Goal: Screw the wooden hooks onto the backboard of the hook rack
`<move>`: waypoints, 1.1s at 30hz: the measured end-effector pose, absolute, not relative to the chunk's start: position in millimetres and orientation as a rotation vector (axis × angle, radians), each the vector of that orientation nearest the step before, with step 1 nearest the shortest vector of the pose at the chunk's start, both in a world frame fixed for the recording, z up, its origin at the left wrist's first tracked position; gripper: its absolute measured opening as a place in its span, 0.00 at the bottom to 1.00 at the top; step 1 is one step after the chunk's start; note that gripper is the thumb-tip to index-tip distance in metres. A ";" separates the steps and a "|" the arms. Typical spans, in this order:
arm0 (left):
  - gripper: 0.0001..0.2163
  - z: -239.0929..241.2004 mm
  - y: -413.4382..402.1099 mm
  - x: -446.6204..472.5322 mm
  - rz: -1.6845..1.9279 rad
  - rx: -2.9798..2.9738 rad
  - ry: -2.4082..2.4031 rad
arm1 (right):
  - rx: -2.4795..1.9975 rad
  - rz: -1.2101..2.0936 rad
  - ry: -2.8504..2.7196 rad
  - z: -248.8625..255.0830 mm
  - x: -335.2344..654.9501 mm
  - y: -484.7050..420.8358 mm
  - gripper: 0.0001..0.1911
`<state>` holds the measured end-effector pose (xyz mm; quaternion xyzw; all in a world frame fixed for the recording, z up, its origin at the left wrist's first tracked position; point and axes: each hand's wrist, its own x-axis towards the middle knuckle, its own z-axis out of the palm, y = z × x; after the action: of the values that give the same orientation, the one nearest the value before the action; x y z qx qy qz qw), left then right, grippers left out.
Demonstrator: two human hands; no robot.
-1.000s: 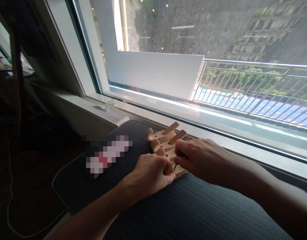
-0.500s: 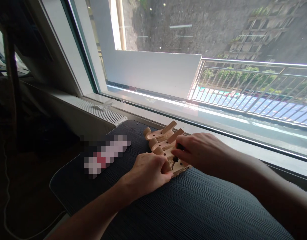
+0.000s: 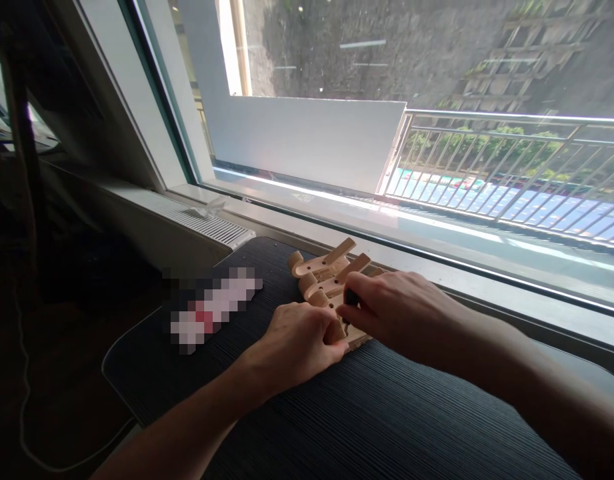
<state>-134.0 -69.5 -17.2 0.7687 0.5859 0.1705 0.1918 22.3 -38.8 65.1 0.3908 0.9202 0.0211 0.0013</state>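
Toward nine o'clock, a long white vent [image 3: 211, 229] below the window [image 3: 411, 60], with a scrap of clear plastic [image 3: 211, 206] on top. Toward eight o'clock, a pink and white thing [image 3: 231, 293] on the dark table [image 3: 401, 413], too blurred into squares to tell what. At six o'clock, the left hand [image 3: 304, 333], with fingers curled in tight, gripping the near end of the wooden rack [image 3: 321, 269]. Just right of the middle, toward five o'clock, the rack itself, on the table near the window side: bent pieces in a row, round ends toward ten o'clock, straight tips toward one. At half past four, a small tool with a dark handle [image 3: 352, 297], held in the closed fingers of the right hand [image 3: 387, 303]. Tip down by the wood, too hidden to tell if touching. Toward half past two, outside, a shiny railing [image 3: 511, 117].
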 end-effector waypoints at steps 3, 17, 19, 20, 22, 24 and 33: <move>0.15 -16.1 -69.1 -133.9 0.494 2.152 1.642 | 1.315 0.207 2.835 60.2 19.3 -36.7 0.17; 0.13 -9.2 -71.7 -134.0 0.501 2.125 1.626 | 1.153 -0.315 2.960 82.0 24.4 -40.8 0.08; 0.12 -10.1 -71.7 -134.5 0.506 2.138 1.608 | 1.154 -0.256 2.958 79.2 24.2 -38.5 0.06; 0.12 -11.1 -71.5 -134.9 0.507 2.145 1.599 | 1.164 -0.189 2.949 78.5 24.1 -36.8 0.06; 0.12 -13.5 -70.9 -135.8 0.503 2.152 1.594 | 1.182 -0.056 2.913 79.1 23.8 -33.5 0.09; 0.12 -15.4 -70.3 -136.4 0.494 2.152 1.607 | 1.176 -0.022 2.899 81.8 23.9 -31.7 0.09; 0.10 -15.6 -70.0 -136.3 0.518 2.158 1.602 | 1.086 0.061 2.840 79.6 23.1 -29.5 0.15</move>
<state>-136.3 -70.0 -15.6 0.7724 0.5733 0.1855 0.2007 23.1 -29.5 79.6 0.3567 0.9327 0.0200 0.0499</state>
